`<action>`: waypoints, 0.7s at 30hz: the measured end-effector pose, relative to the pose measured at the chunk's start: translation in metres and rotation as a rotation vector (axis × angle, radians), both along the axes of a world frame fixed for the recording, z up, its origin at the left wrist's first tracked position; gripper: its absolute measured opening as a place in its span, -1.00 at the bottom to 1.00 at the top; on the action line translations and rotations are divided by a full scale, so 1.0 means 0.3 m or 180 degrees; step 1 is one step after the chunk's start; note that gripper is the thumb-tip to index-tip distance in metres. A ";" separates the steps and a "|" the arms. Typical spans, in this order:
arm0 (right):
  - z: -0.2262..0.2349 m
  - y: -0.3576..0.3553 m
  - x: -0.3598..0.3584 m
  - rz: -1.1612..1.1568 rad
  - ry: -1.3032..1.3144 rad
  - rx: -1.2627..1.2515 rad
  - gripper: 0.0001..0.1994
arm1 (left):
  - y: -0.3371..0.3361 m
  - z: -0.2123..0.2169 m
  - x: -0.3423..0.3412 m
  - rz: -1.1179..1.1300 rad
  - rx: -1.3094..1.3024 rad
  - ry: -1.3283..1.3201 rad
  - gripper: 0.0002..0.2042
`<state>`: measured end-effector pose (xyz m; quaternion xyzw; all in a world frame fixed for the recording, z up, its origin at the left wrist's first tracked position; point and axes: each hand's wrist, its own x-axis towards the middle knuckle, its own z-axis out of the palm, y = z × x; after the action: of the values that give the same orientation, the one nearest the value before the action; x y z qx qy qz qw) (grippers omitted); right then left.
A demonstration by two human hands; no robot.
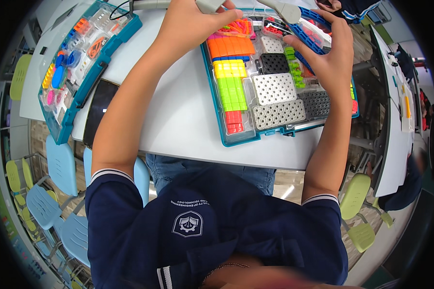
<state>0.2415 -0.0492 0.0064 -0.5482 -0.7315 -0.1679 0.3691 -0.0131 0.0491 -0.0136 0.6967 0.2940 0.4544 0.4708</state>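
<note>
Head view, one moment: left hand (190, 26) at 12 o'clock, fingers curled over a light grey plastic part (208, 5) above a teal-rimmed clear plastic parts tray (236, 139). Right hand (330, 55) at 1 o'clock, fingers spread, touching a blue perforated plastic beam (306, 36) inside that tray. Second teal parts tray (77, 103) at 10 o'clock; black rectangular phone (99, 108) beside it on the white table (178, 115).

Navy short-sleeved polo shirt (212, 231) with white-striped cuffs, a white chest crest, and blue jeans (178, 171).
</note>
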 end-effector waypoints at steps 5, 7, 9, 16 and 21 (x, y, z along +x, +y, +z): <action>0.006 -0.012 -0.053 0.0070 0.0017 -0.0003 -0.32 | -0.040 0.009 0.019 -0.0098 -0.0008 -0.0121 -0.76; 0.007 -0.003 -0.059 0.0030 0.0042 -0.0009 -0.32 | -0.035 0.009 0.028 -0.0036 0.0248 -0.0150 -0.76; 0.007 -0.001 -0.061 0.0029 0.0089 -0.0034 -0.32 | -0.032 0.005 0.036 -0.0053 0.0399 -0.0239 -0.75; 0.001 -0.002 -0.065 0.0056 0.0214 -0.0095 -0.29 | -0.041 -0.006 0.040 0.0027 0.0154 -0.0352 -0.71; 0.006 -0.001 -0.076 0.0165 0.0384 -0.0125 -0.35 | -0.042 -0.005 0.041 0.0168 0.0546 0.0027 -0.67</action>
<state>0.2188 -0.0493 0.0083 -0.5454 -0.7250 -0.1105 0.4059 -0.0008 0.0365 -0.0150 0.7284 0.2743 0.4873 0.3960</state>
